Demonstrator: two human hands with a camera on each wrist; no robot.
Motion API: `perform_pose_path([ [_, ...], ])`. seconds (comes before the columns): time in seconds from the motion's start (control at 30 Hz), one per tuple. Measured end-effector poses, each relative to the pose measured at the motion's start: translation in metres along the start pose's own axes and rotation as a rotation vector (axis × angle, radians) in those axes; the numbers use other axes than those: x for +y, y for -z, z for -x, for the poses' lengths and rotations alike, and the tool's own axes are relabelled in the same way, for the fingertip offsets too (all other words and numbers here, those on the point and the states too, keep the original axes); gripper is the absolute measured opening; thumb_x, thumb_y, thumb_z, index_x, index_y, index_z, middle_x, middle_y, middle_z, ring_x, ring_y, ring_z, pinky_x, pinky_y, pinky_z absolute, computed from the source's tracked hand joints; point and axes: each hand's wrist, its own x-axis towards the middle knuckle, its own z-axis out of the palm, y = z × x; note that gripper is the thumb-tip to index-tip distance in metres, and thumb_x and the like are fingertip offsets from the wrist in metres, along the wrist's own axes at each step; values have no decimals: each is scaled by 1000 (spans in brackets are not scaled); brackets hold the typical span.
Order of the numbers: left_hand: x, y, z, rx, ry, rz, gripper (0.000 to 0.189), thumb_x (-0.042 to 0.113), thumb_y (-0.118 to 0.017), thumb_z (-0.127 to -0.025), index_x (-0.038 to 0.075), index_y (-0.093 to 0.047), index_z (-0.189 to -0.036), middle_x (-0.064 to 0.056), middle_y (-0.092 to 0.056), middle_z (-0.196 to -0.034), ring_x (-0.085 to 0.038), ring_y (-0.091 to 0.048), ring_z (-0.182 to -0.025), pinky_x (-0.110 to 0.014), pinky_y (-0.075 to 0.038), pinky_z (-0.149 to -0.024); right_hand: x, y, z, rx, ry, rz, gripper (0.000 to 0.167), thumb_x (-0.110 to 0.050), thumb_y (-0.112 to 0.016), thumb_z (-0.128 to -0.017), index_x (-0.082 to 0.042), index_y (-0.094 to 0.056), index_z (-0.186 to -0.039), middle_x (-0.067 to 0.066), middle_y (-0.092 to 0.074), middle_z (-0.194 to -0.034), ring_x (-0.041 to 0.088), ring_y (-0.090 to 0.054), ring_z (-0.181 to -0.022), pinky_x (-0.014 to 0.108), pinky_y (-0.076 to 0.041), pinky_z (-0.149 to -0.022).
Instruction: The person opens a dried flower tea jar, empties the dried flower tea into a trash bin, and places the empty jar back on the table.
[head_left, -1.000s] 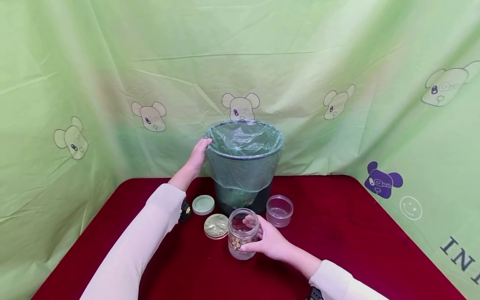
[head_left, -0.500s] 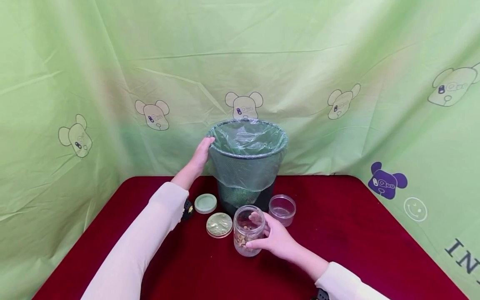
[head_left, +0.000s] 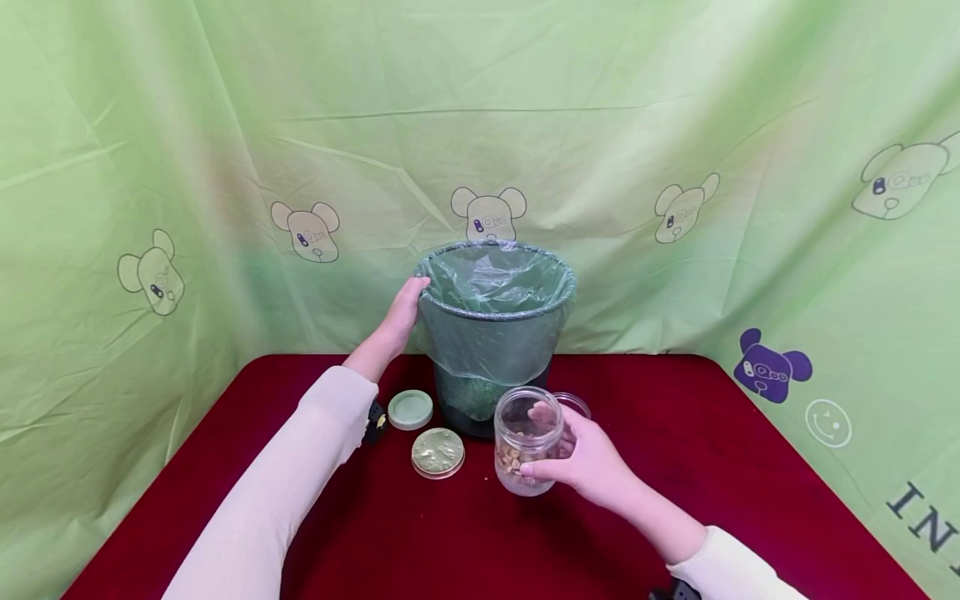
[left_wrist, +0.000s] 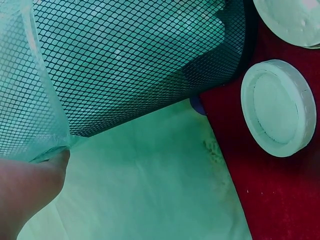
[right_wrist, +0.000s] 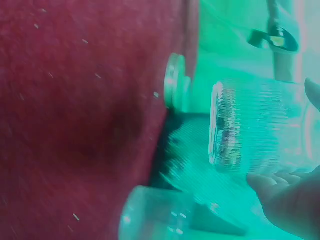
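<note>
My left hand (head_left: 400, 315) grips the rim of a dark mesh trash bin (head_left: 491, 354) at its left side, over a thin clear plastic liner (head_left: 498, 271). In the left wrist view its fingers are partly hidden by the liner. My right hand (head_left: 596, 462) holds a clear ribbed jar (head_left: 528, 482) round its side, thumb in front. The jar has no lid on and contains light-brown pieces that look like nuts, low inside. It is held above the table, slightly tilted, in front of the bin; the right wrist view shows a gap under its base.
A pale green lid (head_left: 410, 408) and a gold-coloured disc-shaped lid (head_left: 438, 452) lie left of the jar. A clear round container (right_wrist: 150, 215) stands behind my right hand, mostly hidden in the head view. Red cloth (head_left: 360, 533) covers the table; a green printed curtain (head_left: 600, 108) hangs behind.
My right hand has moved the jar to the right and up, so that it now covers part of the clear container. My left hand stays on the bin's rim.
</note>
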Motion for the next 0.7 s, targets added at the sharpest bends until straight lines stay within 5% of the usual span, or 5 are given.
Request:
perform_pose_path([
  [0.43, 1, -1, 1, -2, -20, -2, 44, 26, -37, -98, -5, -45, -128, -18, -44, -135, -24, -39, -122, -38, -26, -109, -50, 52, -1, 149, 36, 224, 66, -15, -88, -71, -3, -56, -128, 13, -65, -116, 14, -65, -102, 24, -51, -83],
  [0.7, -2, 0, -1, 5, -25, -5, 41, 27, -37, -97, -3, -46, -123, -16, -45, -130, -22, -39, -118, -37, -27, -108, -73, 81, -11, 225, -5, 376, 66, -27, -85, -76, -7, -54, -131, 12, -64, -117, 23, -63, -107, 19, -49, -81],
])
